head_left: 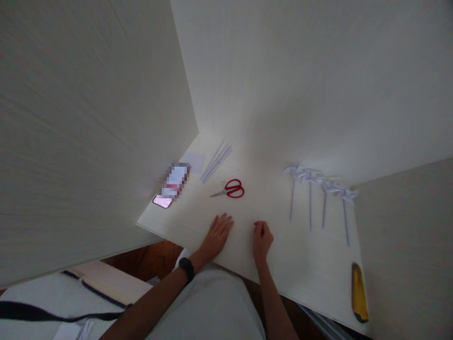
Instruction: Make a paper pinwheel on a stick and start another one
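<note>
Red-handled scissors (226, 190) mid-tabletop (272, 189), blades pointing L, just beyond the hands! L hand (218, 233) flat, fingers spread, gripping nothing; R hand (262, 239) curled in, can't tell if anything's inside. Both nr the front edge, open room betw. scissors and the row of four paper pinwheels (329, 185) on the R. Thin sticks (216, 164) and a paper sheet (197, 162) up back L; yellow-and-dark tool (358, 290) hugging the R edge. Phone (163, 202) by the L edge, screen mostly pixelated, text unreadable.
</note>
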The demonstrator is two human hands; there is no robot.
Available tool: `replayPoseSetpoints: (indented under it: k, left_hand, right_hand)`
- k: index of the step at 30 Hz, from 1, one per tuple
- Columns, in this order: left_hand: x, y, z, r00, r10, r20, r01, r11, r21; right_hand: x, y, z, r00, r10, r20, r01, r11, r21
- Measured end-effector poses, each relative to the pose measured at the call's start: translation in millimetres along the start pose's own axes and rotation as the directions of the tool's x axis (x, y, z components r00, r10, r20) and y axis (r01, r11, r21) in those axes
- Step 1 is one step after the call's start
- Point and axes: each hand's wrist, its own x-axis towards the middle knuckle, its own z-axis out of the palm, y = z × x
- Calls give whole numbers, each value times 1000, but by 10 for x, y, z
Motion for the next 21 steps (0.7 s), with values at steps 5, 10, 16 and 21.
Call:
replayPoseSetpoints:
  k: [5, 10, 16, 21]
  left_hand:
    - [33, 12, -60, 997, -58, -44, 51, 989, -141]
    - [120, 20, -174, 964, -228, -138, 173, 930, -325]
    - [254, -258, -486, 801, -552, -231, 367, 758, -539]
    - [280, -627, -677, 730, -657, -190, 453, 673, -585]
  right_hand:
    - [571, 349, -756, 946, 171, -276, -193, 980, -52]
    - [699, 425, -1015, 943, 187, -274, -212, 975, -63]
    - [213, 224, -646, 984, 135, -116, -139, 990, -35]
    - [-68, 97, -379, 996, 75, 41, -75, 997, -1]
